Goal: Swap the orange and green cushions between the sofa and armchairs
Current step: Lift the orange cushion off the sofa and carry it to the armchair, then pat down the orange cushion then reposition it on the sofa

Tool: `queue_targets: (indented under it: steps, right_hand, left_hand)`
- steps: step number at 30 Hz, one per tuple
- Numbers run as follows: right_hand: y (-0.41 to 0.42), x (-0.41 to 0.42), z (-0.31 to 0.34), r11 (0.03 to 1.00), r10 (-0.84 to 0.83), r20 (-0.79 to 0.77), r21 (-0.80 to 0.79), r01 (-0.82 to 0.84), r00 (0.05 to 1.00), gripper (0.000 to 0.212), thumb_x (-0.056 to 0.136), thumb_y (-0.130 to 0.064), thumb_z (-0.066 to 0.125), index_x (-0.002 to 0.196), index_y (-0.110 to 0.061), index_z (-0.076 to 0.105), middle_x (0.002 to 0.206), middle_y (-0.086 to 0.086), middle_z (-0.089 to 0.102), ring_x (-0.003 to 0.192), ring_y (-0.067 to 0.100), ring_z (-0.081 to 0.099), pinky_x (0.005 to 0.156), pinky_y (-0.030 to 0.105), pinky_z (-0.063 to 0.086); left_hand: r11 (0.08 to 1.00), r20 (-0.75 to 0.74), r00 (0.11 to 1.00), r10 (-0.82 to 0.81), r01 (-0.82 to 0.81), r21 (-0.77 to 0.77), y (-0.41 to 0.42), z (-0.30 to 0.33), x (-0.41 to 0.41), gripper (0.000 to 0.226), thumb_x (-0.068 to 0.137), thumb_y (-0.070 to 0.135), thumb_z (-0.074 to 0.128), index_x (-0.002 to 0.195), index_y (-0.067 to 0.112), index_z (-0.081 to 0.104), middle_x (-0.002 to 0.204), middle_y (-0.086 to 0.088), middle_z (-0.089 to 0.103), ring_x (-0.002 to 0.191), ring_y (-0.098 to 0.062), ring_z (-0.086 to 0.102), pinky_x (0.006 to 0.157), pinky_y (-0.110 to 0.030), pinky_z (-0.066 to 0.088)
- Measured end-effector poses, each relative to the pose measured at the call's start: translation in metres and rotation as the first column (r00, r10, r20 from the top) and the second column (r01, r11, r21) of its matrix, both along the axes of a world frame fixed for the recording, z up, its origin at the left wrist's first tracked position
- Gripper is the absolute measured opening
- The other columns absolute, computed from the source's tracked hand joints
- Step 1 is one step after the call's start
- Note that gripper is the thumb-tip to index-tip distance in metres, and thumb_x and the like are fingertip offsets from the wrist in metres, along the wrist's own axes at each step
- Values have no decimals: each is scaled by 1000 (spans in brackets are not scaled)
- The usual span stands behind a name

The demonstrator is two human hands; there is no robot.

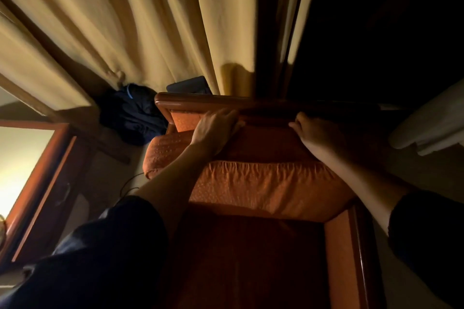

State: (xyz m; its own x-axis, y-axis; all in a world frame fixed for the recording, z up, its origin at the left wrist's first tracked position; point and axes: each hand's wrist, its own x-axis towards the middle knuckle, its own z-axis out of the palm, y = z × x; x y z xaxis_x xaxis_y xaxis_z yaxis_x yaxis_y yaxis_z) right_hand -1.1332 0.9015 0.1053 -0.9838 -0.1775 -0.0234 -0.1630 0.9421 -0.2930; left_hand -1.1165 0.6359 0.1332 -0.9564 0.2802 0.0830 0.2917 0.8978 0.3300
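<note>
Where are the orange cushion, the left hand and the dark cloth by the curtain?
orange cushion [263, 185]: head view, its lit front face.
left hand [216, 130]: head view, back of hand.
dark cloth [130, 113]: head view, middle of heap.

Long, pleated tan fabric curtains hang across the back of the dim room, lit warmly from the left. To their right a tall dark opening shows only blackness. A crumpled dark blue cloth heap lies on the pale floor at the curtain's foot. At left stands a reddish-brown wooden frame around a bright panel.
</note>
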Motion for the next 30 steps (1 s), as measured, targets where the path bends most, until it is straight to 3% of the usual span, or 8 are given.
queue_targets:
  steps: [3, 6, 8, 10, 13, 16, 21, 30]
  right_hand:
    - [-7, -9, 13, 971, 11, -89, 240, 11, 996, 22, 93, -28, 59, 101, -7, 60, 99, 20, 59, 98, 41, 53, 79, 51, 44]
    - [-19, 31, 26, 993, 6, -200, 118, 18, 980, 22, 92, -34, 59, 101, -14, 61, 100, 14, 57, 96, 37, 52, 77, 47, 42]
    - [-22, 72, 23, 998, 53, -146, 38, -48, 988, 47, 94, -53, 45, 120, -17, 60, 116, 12, 58, 108, 34, 53, 86, 47, 43]
    - [-14, 94, 10, 980, 172, -92, 116, -161, 981, 77, 88, -72, 36, 142, -17, 45, 139, 13, 49, 127, 36, 44, 103, 54, 36]
    - [-4, 79, -3, 965, 201, -47, 182, -190, 978, 100, 75, -74, 57, 154, -22, 24, 157, 13, 30, 143, 39, 26, 115, 60, 19]
    - [-10, 57, -8, 969, 122, -39, 219, -111, 992, 101, 72, -63, 71, 153, -25, 25, 156, 15, 32, 141, 42, 28, 112, 62, 23]
    - [-15, 53, -21, 959, 114, -128, 273, -76, 985, 92, 78, -60, 65, 153, -23, 26, 155, 16, 33, 140, 43, 28, 109, 62, 23]
    - [-25, 62, 0, 960, 53, -52, 278, -36, 997, 99, 74, -54, 75, 153, -21, 26, 156, 17, 30, 142, 45, 24, 110, 64, 20]
  left_hand:
    - [993, -70, 991, 112, -115, -28, -4, 13, -1, 33, 95, 39, 46, 116, 17, 58, 121, -8, 59, 111, -28, 55, 90, -45, 45]
    - [997, -77, 996, 45, -40, 64, -25, 21, 42, 36, 96, 44, 42, 122, 23, 55, 122, -4, 55, 112, -24, 51, 90, -47, 44]
    - [996, -5, 996, -85, 85, -39, -42, 15, 72, 59, 93, 60, 39, 139, 24, 45, 139, -3, 46, 127, -22, 42, 103, -47, 38]
    - [973, 24, 988, -150, 152, -173, -51, 1, 83, 76, 87, 68, 43, 149, 24, 32, 155, -6, 30, 143, -25, 25, 116, -48, 22]
    - [932, 2, 991, -131, 124, -341, -48, -12, 59, 79, 86, 65, 45, 152, 28, 21, 158, -7, 23, 146, -29, 18, 117, -53, 15]
    - [889, 1, 999, -41, 37, -456, -43, -24, 25, 77, 87, 62, 46, 152, 34, 17, 157, -9, 27, 142, -36, 24, 114, -54, 18]
    - [888, -48, 999, 12, -33, -458, -41, -40, 15, 72, 88, 60, 45, 151, 35, 20, 155, -9, 30, 140, -37, 29, 111, -54, 23]
    - [913, 22, 970, 241, -219, -344, -24, -20, 62, 74, 94, 57, 38, 153, 31, 1, 161, -13, 3, 147, -32, 4, 118, -51, 5]
